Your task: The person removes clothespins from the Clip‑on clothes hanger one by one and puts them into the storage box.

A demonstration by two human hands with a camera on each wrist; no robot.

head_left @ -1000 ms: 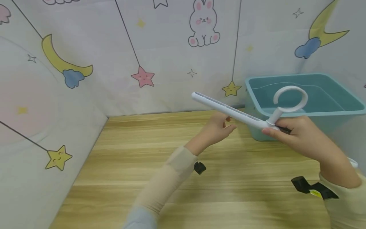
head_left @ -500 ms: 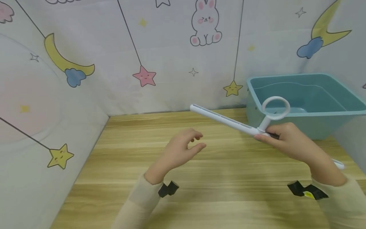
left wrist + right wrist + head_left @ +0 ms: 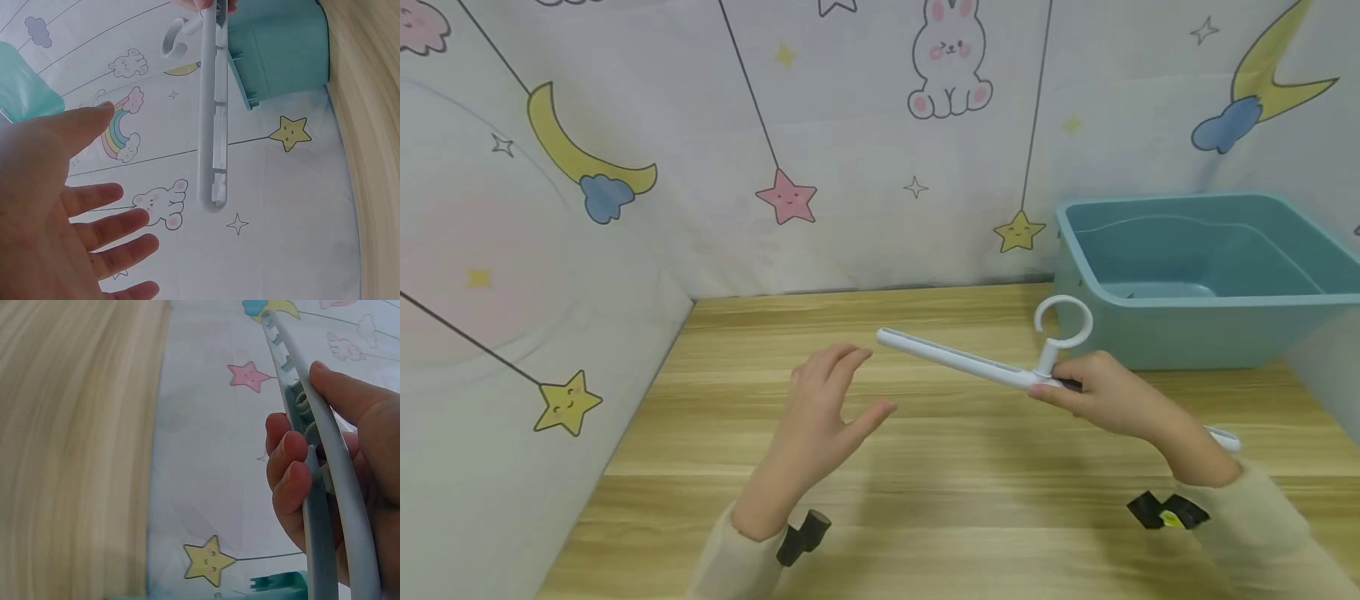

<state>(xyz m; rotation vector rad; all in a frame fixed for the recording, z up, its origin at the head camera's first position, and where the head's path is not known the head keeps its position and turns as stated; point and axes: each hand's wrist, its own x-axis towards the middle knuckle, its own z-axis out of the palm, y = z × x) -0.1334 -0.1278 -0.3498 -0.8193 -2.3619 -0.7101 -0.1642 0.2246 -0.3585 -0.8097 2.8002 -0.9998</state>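
A white plastic clothes hanger (image 3: 955, 358) with a round open hook (image 3: 1078, 333) is held above the table by my right hand (image 3: 1112, 396). The fingers grip it at its middle, just below the hook. One arm of the hanger points left, while the other end (image 3: 1223, 438) shows beyond the right wrist. In the right wrist view several fingers (image 3: 290, 469) curl round the hanger's grooved bar (image 3: 328, 444). My left hand (image 3: 820, 408) holds nothing, its fingers spread and the thumb apart, close to the hanger's left tip. The left wrist view shows that palm (image 3: 37, 187) beside the hanger (image 3: 214, 125).
A teal plastic bin (image 3: 1195, 325) stands at the back right of the wooden table (image 3: 925, 492). A white cloth backdrop (image 3: 865, 125) with printed moons, stars and a rabbit rises behind the table and along its left side.
My right hand has brought the hanger down and left, away from the bin. My left hand has drawn back left from near the bin, and its fingers have spread.
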